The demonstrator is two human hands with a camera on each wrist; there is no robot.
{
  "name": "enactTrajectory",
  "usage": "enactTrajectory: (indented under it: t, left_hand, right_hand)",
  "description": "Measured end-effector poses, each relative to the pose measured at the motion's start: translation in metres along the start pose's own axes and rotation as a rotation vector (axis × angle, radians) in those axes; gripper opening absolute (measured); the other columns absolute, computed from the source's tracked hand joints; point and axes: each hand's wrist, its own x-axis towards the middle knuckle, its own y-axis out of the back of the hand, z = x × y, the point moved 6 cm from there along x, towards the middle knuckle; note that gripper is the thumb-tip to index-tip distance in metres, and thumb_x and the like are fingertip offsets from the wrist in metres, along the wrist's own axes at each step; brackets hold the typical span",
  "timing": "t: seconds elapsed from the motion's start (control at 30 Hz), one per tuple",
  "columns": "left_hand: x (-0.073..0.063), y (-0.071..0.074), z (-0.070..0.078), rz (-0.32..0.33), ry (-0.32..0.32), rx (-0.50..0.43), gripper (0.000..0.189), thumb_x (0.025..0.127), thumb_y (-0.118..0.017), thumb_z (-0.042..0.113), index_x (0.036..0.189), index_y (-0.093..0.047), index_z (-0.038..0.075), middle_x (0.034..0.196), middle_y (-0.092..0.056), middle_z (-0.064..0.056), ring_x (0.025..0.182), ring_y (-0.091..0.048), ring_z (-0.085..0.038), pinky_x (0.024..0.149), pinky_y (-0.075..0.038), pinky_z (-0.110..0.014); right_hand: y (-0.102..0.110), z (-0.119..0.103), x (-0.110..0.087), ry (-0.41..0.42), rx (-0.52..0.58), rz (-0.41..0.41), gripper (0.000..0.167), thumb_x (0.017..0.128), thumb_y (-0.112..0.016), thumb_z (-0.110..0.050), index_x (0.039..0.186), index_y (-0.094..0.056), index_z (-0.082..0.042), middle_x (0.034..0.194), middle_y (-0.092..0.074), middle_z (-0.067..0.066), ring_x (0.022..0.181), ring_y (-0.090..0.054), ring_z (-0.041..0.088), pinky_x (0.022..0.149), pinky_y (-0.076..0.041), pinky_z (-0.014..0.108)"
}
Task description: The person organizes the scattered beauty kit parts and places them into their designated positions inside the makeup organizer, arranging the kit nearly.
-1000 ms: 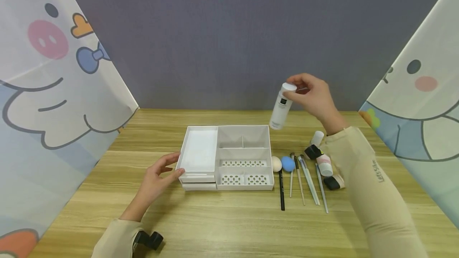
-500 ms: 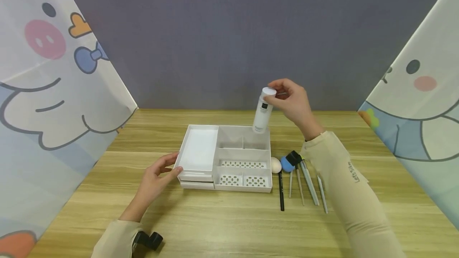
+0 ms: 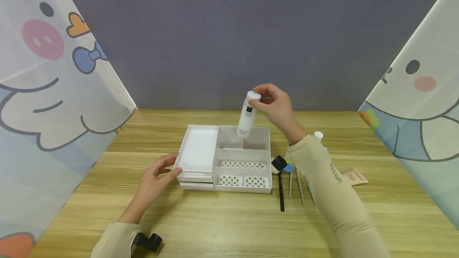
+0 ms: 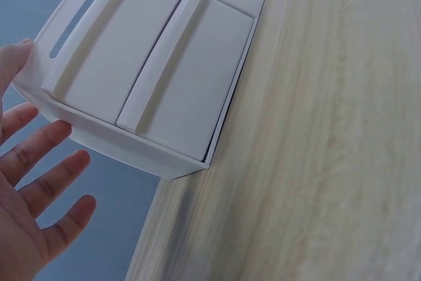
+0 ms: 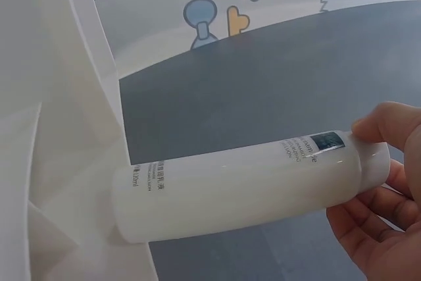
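Note:
In the head view, my right hand (image 3: 275, 104) pinches a white lotion bottle (image 3: 246, 120) by its cap, thumb on one side and fingers on the other. The bottle leans slightly, its base over the back compartments of a white organizer box (image 3: 242, 153). The right wrist view shows the lotion bottle (image 5: 243, 189) with a dark green label square and small print, its base overlapping the box wall. My left hand (image 3: 157, 182) rests against the organizer's left side, thumb on the front corner. In the left wrist view, its fingers (image 4: 56, 179) are spread beside two drawer fronts (image 4: 194, 74).
Right of the organizer lie a black pencil (image 3: 281, 194), several brushes (image 3: 300, 188) and a blue sponge (image 3: 289, 167), partly hidden by the right sleeve. Beyond the sleeve are a white-capped item (image 3: 318, 135) and a beige packet (image 3: 355, 177). A grey wall (image 3: 229, 43) stands behind the table.
My right hand has carried the lotion bottle leftward and a little down, from beside the organizer to over its back compartments. The left hand has stayed at the box's corner.

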Motion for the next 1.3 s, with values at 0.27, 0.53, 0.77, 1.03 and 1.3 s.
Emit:
enactTrajectory:
  t: [0.27,0.53,0.77,1.03,1.3]
  left_hand:
    - [0.000,0.001,0.002,0.004,-0.001,0.007,0.040,0.089,-0.072,0.000,0.127,-0.063,0.002,0.124,-0.066,-0.017,0.105,-0.058,0.007,0.080,-0.048,-0.017]
    - [-0.001,0.000,0.002,-0.001,0.009,0.017,0.039,0.090,-0.072,0.002,0.128,-0.063,0.004,0.126,-0.065,-0.015,0.107,-0.057,0.006,0.081,-0.050,-0.023]
    - [-0.002,0.000,0.001,0.006,0.019,0.010,0.038,0.090,-0.072,0.002,0.127,-0.063,0.004,0.126,-0.065,-0.015,0.107,-0.057,0.007,0.081,-0.050,-0.023]
    - [-0.003,0.000,0.000,0.006,0.021,0.011,0.037,0.091,-0.071,0.002,0.127,-0.063,0.004,0.125,-0.066,-0.016,0.107,-0.057,0.006,0.082,-0.051,-0.023]
    - [-0.002,-0.001,0.003,0.005,0.020,0.005,0.034,0.092,-0.069,0.001,0.125,-0.064,0.002,0.125,-0.065,-0.017,0.107,-0.058,0.005,0.083,-0.050,-0.021]
  right_hand:
    - [-0.022,0.003,-0.005,-0.018,0.045,-0.012,0.030,0.084,-0.078,-0.004,0.112,-0.067,0.002,0.103,-0.067,0.012,0.089,-0.062,0.018,0.081,-0.053,0.030]
    - [-0.041,0.014,-0.010,-0.061,0.045,-0.058,0.030,0.085,-0.079,-0.007,0.112,-0.067,-0.001,0.105,-0.067,0.011,0.092,-0.063,0.022,0.083,-0.053,0.032]
    - [-0.055,0.024,-0.012,-0.078,0.052,-0.096,0.031,0.084,-0.079,-0.004,0.111,-0.067,0.001,0.104,-0.067,0.013,0.094,-0.064,0.026,0.084,-0.054,0.035]
    - [-0.068,0.032,-0.018,-0.092,0.047,-0.136,0.030,0.084,-0.079,-0.004,0.111,-0.066,0.002,0.104,-0.066,0.013,0.096,-0.063,0.025,0.086,-0.054,0.034]
    - [-0.077,0.039,-0.024,-0.115,0.067,-0.171,0.030,0.084,-0.079,-0.002,0.111,-0.066,0.002,0.105,-0.067,0.014,0.095,-0.063,0.026,0.085,-0.054,0.033]
